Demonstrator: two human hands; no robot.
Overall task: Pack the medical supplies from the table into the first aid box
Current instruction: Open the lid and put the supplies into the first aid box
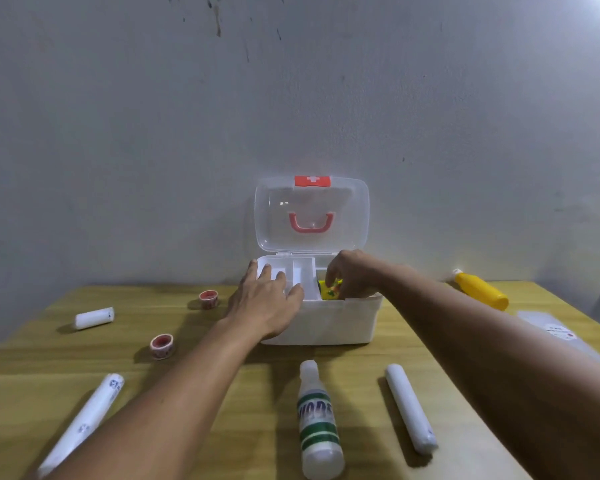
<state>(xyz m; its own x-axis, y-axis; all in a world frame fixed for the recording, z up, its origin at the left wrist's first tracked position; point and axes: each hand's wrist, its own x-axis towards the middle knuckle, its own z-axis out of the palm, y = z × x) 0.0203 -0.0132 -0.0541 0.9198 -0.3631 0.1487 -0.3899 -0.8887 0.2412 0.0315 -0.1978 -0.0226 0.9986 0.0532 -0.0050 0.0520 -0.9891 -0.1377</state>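
A white first aid box (340, 323) stands open at the table's far middle, its clear lid (311, 214) upright against the wall. My left hand (264, 299) rests with fingers spread on the white inner tray (300, 271) at the box's left side. My right hand (352, 277) reaches into the right part of the box, fingers closed on a small yellow packet (328, 291). On the table lie a green-striped white bottle (317, 422), a white roll (411, 408) and a yellow bottle (482, 290).
Left of the box lie two small red-and-white tape rolls (208, 299) (161, 346), a short white roll (94, 318) and a long white roll (84, 422). A clear plastic packet (555, 332) lies at the right edge. The grey wall (153, 150) stands right behind the box.
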